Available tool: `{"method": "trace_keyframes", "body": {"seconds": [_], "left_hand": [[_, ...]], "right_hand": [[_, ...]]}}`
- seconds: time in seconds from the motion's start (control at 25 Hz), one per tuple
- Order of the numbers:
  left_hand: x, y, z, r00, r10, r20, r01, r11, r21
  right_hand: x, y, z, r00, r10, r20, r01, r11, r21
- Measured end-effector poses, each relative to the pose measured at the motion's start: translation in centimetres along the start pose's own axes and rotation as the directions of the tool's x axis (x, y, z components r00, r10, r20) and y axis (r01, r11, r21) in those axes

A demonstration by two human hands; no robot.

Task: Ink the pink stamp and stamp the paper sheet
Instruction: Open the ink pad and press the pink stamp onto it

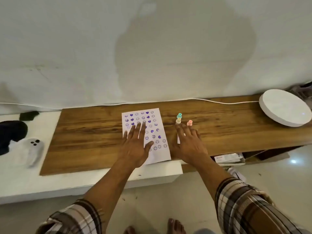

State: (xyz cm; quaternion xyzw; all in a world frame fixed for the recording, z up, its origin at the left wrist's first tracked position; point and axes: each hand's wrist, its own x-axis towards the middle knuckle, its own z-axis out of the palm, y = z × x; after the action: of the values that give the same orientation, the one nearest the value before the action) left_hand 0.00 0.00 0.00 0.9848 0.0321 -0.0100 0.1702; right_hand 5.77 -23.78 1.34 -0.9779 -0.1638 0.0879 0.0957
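Observation:
A white paper sheet lies on the wooden board, covered with several purple smiley and heart prints. My left hand lies flat on the sheet's lower left part, fingers spread, holding nothing. My right hand rests flat on the board just right of the sheet, fingers apart, over a small pale object that it mostly hides. The pink stamp stands upright just beyond my right fingertips. Left of it stands a stack of teal, yellow and white stamps. I cannot see an ink pad clearly.
A round white disc sits at the board's far right end, with a white cable running along the wall. A black cloth and a white bag lie on the white surface at left. Boxes sit under the board at right.

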Motion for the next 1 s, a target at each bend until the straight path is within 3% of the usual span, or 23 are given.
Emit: {"method": "trace_keyframes", "body": {"seconds": [0.12,0.24,0.48,0.64,0.8,0.88,1.0], "left_hand": [[2.3,2.7,3.0,0.995,0.072,0.069,-0.072,0.997,-0.014],[5.1,6.3,6.1,0.972,0.190,0.135,-0.185,0.981,-0.049],[10.1,8.7,9.6,0.953,0.114,0.281,-0.084,0.990,-0.116],[11.1,7.9,10.2,0.950,0.142,0.279,-0.102,0.983,-0.151],[10.5,7.3,10.7,0.960,0.155,0.235,-0.098,0.967,-0.235],[10.3,7.1,10.8,0.963,0.146,0.226,-0.084,0.960,-0.266],[10.0,7.0,11.0,0.969,0.110,0.219,-0.043,0.957,-0.288]], "right_hand": [[1.1,2.5,1.3,1.000,0.029,-0.012,-0.029,1.000,-0.004],[2.3,4.7,2.5,0.997,0.033,0.067,-0.033,0.999,-0.002],[4.5,7.6,3.7,0.987,-0.038,0.156,0.032,0.998,0.045],[5.4,8.5,3.9,0.985,-0.105,0.137,0.106,0.994,0.001],[5.8,8.5,2.8,0.968,-0.142,0.205,0.142,0.990,0.015],[5.6,8.6,2.4,0.977,-0.078,0.201,0.071,0.997,0.044],[4.4,7.6,2.7,0.972,0.225,0.068,-0.230,0.969,0.084]]}}
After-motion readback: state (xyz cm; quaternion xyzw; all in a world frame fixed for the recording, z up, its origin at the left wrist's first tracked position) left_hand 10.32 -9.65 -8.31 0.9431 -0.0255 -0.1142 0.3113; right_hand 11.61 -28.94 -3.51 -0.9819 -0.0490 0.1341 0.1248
